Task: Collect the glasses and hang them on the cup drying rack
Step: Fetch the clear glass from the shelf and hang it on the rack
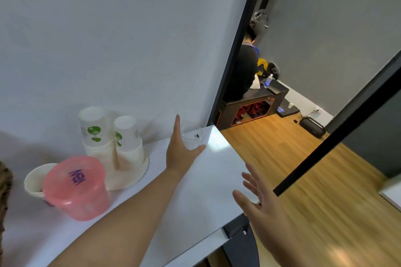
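A clear drinking glass stands at the far corner of the white table, close to the wall. My left hand reaches out beside it with fingers and thumb spread, the thumb just under the glass; it holds nothing. My right hand hovers open over the table's near right edge, fingers apart and empty. No cup drying rack is in view.
Two stacks of paper cups stand against the wall, with a pink lidded container and a single paper cup to their left. A black bar crosses on the right. A person sits in the doorway beyond.
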A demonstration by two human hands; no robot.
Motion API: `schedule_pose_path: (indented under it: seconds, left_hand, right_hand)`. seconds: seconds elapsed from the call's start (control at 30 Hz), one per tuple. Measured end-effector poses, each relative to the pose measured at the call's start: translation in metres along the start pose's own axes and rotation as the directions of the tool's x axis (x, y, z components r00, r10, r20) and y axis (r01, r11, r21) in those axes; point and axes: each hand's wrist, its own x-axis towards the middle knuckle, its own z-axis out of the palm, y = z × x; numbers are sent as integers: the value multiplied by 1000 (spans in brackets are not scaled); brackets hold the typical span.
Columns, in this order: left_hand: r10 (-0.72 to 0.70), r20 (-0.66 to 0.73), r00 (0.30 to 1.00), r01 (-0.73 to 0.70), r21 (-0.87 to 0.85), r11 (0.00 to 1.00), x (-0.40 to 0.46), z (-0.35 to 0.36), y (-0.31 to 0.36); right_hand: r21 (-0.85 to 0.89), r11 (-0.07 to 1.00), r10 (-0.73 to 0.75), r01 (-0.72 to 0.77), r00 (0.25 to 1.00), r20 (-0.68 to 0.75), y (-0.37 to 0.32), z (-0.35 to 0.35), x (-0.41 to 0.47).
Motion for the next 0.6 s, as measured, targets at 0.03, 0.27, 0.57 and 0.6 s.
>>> schedule_pose_path:
  seconds: [0.03, 0.27, 0.57, 0.6]
  left_hand:
    - [-4, -7, 1000, 4, 1, 1000, 1, 2, -2]
    - [9, -9, 1000, -8, 26, 1000, 2, -1, -3]
    - [154, 10, 988, -154, 48, 987, -22, -38, 68]
    - [170, 9, 985, -170, 51, 984, -28, -44, 78]
  right_hand:
    - [-3, 1000, 3, -3, 1000, 1, -2, 2, 0]
    - [-20, 1000, 10, -10, 999, -34, 1, 6, 7]
    - [-7, 995, -101, 101, 993, -62, -20, -6, -1]
    - [0, 993, -121, 121, 991, -62, -24, -9, -4]
